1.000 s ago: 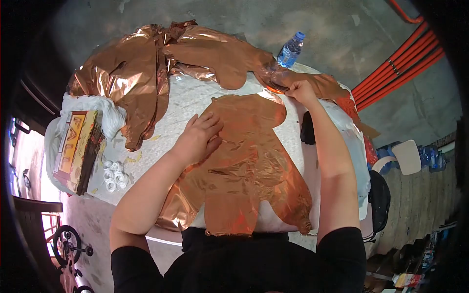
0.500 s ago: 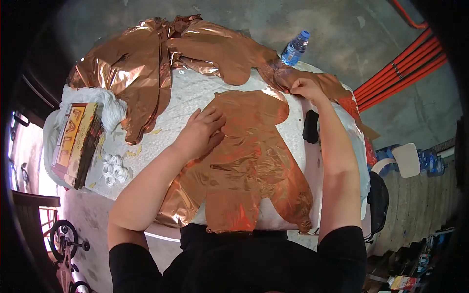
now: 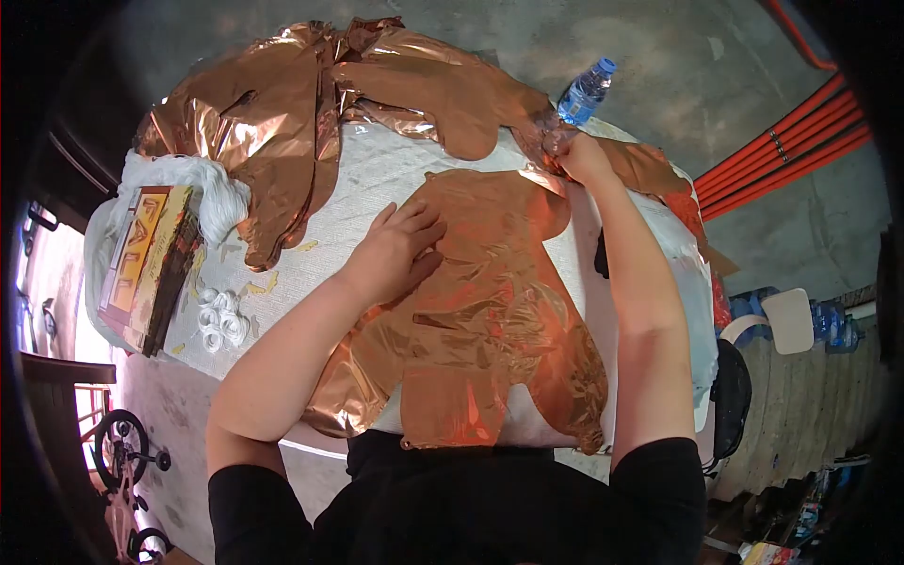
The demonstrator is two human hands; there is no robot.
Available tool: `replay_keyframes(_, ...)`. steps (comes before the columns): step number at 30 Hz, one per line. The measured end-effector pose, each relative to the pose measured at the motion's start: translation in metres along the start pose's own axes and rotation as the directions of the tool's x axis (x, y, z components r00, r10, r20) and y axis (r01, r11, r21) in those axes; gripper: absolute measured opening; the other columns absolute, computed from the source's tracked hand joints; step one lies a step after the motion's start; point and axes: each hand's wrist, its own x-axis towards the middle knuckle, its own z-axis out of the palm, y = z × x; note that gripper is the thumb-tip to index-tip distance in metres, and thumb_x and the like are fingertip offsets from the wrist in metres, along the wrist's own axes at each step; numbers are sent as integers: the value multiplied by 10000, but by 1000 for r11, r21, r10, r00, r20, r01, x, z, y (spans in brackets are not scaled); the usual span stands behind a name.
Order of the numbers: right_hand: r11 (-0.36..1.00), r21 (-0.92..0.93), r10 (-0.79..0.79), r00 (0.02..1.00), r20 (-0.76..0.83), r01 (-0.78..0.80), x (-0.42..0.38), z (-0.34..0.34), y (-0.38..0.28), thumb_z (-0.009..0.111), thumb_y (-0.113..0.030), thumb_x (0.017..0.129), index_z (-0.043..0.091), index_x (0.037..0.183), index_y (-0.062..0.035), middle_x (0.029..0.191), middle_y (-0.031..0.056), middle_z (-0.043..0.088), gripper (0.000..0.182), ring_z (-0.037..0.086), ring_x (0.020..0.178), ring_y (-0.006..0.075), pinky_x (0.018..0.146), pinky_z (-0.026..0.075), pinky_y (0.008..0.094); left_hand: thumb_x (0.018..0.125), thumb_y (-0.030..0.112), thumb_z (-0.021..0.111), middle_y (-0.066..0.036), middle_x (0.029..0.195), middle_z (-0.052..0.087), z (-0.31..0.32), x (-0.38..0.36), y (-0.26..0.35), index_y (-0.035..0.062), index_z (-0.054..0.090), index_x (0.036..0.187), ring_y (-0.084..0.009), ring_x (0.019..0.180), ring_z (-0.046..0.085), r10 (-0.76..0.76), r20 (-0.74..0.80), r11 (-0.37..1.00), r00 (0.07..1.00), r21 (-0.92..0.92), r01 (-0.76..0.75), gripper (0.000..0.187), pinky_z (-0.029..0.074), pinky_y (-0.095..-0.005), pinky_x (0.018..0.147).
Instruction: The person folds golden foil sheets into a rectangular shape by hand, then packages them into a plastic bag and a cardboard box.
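A flat copper-coloured foil balloon (image 3: pixel 471 282) lies on the white table (image 3: pixel 330 202) in front of me, its lower edge near my body. My left hand (image 3: pixel 403 247) rests on its upper left part, fingers slightly apart. At the upper right, my right hand (image 3: pixel 581 155) has its fingers closed at a narrow crumpled part of the copper foil; what exactly lies between the fingertips is hidden. More copper foil sheets (image 3: pixel 273 122) are piled along the far side of the table. A dark object (image 3: pixel 601 254) is partly covered by my right forearm.
A water bottle (image 3: pixel 586 91) lies beyond my right hand. At the left are a box (image 3: pixel 146 264), white thread (image 3: pixel 217 202) and small white rolls (image 3: pixel 222 320). Red pipes (image 3: pixel 782 146) run at the right. Farther right stands a pale chair (image 3: pixel 787 320).
My right hand has moved slightly away from me, towards the bottle and the crumpled foil. My left hand stays on the balloon. The view has shifted a little.
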Motion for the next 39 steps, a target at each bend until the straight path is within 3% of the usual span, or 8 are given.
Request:
replay_keyframes(4,929,316,189,981,36,-190,10,22,43,724,-78,701,685,714,-28,719,133,672,64,655,647,236,621,512,365,853,222,641,-123,1343,499,-2,1,1,70,557,1249,-318,1309,398,1,-9,1000,1000,-21,-1,432,279,-500,1094)
replay_keyframes(10,296,811,266,859,438,-505,3,3,48,784,-71,714,522,545,-87,565,44,575,313,531,481,138,428,410,309,841,206,648,-126,1331,504,-4,2,2,55,575,1200,-323,1292,409,13,11,999,1000,-45,-13,396,284,-511,1085)
replay_keyframes(14,574,732,296,927,231,-366,7,19,61,747,-53,739,533,635,-56,614,100,612,237,599,541,224,508,479,341,844,203,646,-130,1333,502,-5,1,3,55,573,1211,-324,1297,407,10,-3,999,1000,-39,-10,403,282,-511,1087)
replay_keyframes(16,969,245,1,985,-172,42,-3,25,45,674,-77,782,604,833,-40,809,158,660,94,644,713,330,634,522,383,844,203,645,-132,1335,500,-5,0,2,55,571,1216,-324,1299,405,11,-4,999,1000,-39,-11,407,281,-510,1089)
replay_keyframes(19,959,22,-263,919,-294,281,-14,25,25,613,-123,806,624,1030,-93,1052,161,637,227,621,915,378,754,518,424,845,205,647,-135,1340,498,-5,1,3,56,569,1225,-324,1305,401,10,9,999,1000,-40,-9,416,279,-505,1094)
replay_keyframes(26,969,-246,35,998,59,-20,-15,-3,-15,624,-203,794,687,882,-52,916,197,661,186,638,848,381,734,517,476,849,201,646,-139,1343,499,-2,0,1,56,566,1234,-324,1314,393,7,5,1000,1000,-27,-6,419,273,-498,1097)
replay_keyframes(33,988,-99,-131,979,-158,116,6,24,20,677,-247,790,661,745,-19,753,203,638,232,653,686,333,636,508,456,850,203,650,-137,1344,499,-2,0,0,57,568,1233,-321,1314,393,13,-6,1000,1000,-25,-13,418,272,-496,1097)
replay_keyframes(39,600,751,255,955,149,-277,5,26,51,775,-44,729,527,590,-85,567,19,566,287,515,494,105,465,393,260,846,192,648,-128,1342,498,-1,0,0,50,565,1227,-321,1304,402,6,-6,1000,1000,-30,-6,415,273,-501,1095)
